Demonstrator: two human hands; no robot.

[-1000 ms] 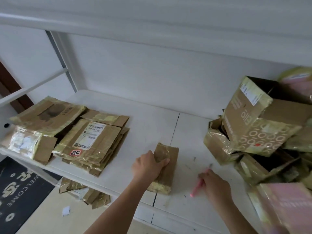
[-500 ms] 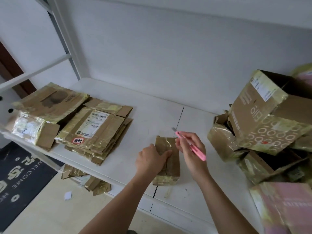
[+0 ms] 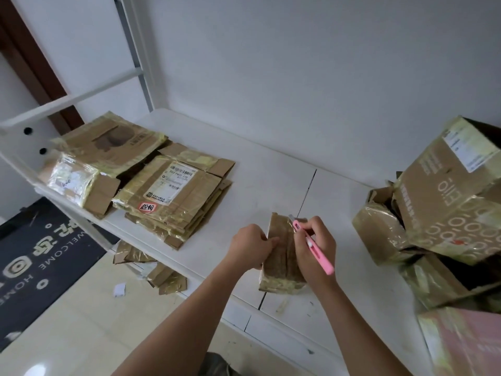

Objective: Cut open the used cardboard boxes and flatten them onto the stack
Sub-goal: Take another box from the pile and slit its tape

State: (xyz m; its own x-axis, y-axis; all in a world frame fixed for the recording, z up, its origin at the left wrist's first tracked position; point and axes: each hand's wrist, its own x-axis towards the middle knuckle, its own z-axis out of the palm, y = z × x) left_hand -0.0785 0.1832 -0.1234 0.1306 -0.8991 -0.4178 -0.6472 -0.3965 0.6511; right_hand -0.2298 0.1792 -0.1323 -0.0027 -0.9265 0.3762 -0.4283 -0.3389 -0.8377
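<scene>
The small taped box [image 3: 282, 253] stands on the white counter [image 3: 260, 183] between the two hands, near the front edge. The left hand [image 3: 250, 246] has its fingers [image 3: 271, 241] curled against the box's left side, gripping it, apparently to keep it from sliding under the blade. The right hand [image 3: 314, 248] pinches a pink utility knife [image 3: 311, 246] pen-fashion, its fingers closed round the handle and the short blade tip resting at the box's far top edge, likely placed to slit the glossy tape along the seam; whether the blade has already entered the tape is hard to tell from here. Well to the left of the left hand's fingers lies the stack of flattened boxes [image 3: 173, 196], kept apart so finished pieces have a landing spot; its top sheet carries a white shipping label with a barcode and a number that seems to read "507 P602 170", and a small red sticker with handwritten characters. To the right of the right hand's fingers rises the heap of uncut boxes [image 3: 439, 213], one printed with rows of "0" and "1"-like marks. On the floor below, a dark mat [image 3: 35, 248] reads "WELCOME HOME".
</scene>
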